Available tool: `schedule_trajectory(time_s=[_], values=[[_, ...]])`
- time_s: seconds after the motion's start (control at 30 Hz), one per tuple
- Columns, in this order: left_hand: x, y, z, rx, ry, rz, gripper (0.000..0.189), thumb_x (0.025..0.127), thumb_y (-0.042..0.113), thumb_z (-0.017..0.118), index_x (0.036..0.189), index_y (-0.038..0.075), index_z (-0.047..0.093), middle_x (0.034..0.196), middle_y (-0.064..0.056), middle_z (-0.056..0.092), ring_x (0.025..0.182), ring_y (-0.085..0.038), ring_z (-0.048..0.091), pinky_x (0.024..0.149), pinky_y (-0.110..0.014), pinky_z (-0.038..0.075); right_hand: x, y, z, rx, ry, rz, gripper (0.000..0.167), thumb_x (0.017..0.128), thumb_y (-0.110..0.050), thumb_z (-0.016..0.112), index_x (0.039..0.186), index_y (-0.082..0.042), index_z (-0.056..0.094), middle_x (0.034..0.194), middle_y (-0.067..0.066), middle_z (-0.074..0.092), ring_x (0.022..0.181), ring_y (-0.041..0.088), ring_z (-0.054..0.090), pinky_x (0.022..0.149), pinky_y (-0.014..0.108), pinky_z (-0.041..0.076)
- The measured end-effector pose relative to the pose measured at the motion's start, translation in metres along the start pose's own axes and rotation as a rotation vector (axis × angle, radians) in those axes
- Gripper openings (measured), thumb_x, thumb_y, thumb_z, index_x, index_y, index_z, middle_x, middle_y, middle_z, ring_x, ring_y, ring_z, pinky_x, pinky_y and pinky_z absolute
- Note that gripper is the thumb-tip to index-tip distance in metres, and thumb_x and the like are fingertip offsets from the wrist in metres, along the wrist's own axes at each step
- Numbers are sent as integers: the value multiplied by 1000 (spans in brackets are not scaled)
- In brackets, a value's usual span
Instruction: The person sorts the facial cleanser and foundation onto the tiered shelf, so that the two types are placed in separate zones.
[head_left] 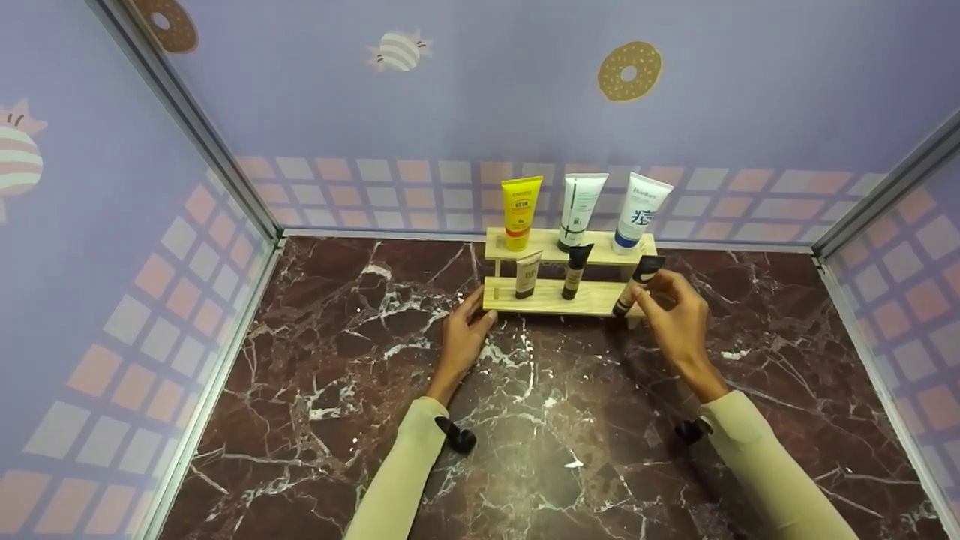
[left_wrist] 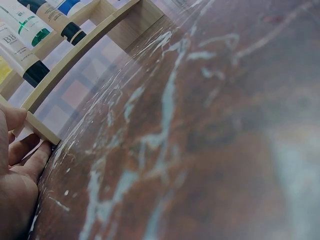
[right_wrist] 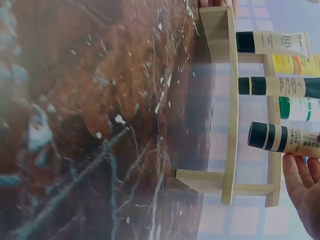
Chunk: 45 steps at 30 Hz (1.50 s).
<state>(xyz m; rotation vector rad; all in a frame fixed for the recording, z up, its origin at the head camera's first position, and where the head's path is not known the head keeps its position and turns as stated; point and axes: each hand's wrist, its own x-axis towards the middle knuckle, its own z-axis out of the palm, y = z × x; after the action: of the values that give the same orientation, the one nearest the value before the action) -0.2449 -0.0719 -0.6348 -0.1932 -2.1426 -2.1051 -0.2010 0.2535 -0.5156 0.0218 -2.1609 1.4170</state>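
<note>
A two-tier wooden rack (head_left: 596, 298) stands near the back wall. My left hand (head_left: 461, 337) holds its left end, with the thumb near the lower board (left_wrist: 75, 57) and the fingers bent at the base. At the other end, my right hand (head_left: 679, 319) pinches a tilted black-and-beige cosmetic tube (head_left: 639, 277), cap down. Its dark cap (right_wrist: 267, 136) appears slightly apart from the lower board in the right wrist view. On that tier stand a beige BB cream tube (head_left: 528, 274) and a slim tube with black ends (head_left: 575, 274).
The upper tier carries a yellow tube (head_left: 519, 214), a white-and-green tube (head_left: 582, 210) and a white-and-blue tube (head_left: 641, 210). Dark red marbled table (head_left: 360, 360) extends around the rack. Patterned walls (head_left: 487, 97) enclose it at the back and both sides.
</note>
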Motion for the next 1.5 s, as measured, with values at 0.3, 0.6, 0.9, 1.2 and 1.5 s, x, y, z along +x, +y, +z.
schedule_trajectory(time_s=[0.3,0.6,0.9,1.2,1.5], values=[[-1,1,1,14,-1,11,58,104,-4,71,158,-7,53,152,-30,62,145,-39,60,114,-41,56,13,4,4,59,-19,33,26,93,11,81,117,16,71,106,30,74,94,9,71,91,25,63],[-1,1,1,22,7,23,57,103,-4,72,157,-8,54,152,-30,61,145,-40,59,116,-41,54,19,7,8,55,-39,75,30,95,11,80,122,15,70,112,31,74,97,14,71,90,20,61],[0,-1,0,5,16,22,57,102,-4,73,156,-9,55,151,-31,61,144,-43,59,116,-44,54,21,9,14,44,-29,8,27,92,12,82,117,17,71,107,30,75,94,16,70,94,39,64],[-2,0,-1,35,-1,14,58,104,-2,72,159,-7,53,153,-29,61,145,-40,59,115,-41,55,18,11,17,16,-26,-20,26,92,11,83,116,15,73,106,28,76,97,26,73,96,52,62],[-1,-1,0,28,2,20,57,103,-4,72,158,-7,54,152,-30,61,145,-40,59,115,-41,55,20,31,22,-5,-34,-47,26,93,8,83,116,12,73,107,26,77,93,16,71,89,54,62]])
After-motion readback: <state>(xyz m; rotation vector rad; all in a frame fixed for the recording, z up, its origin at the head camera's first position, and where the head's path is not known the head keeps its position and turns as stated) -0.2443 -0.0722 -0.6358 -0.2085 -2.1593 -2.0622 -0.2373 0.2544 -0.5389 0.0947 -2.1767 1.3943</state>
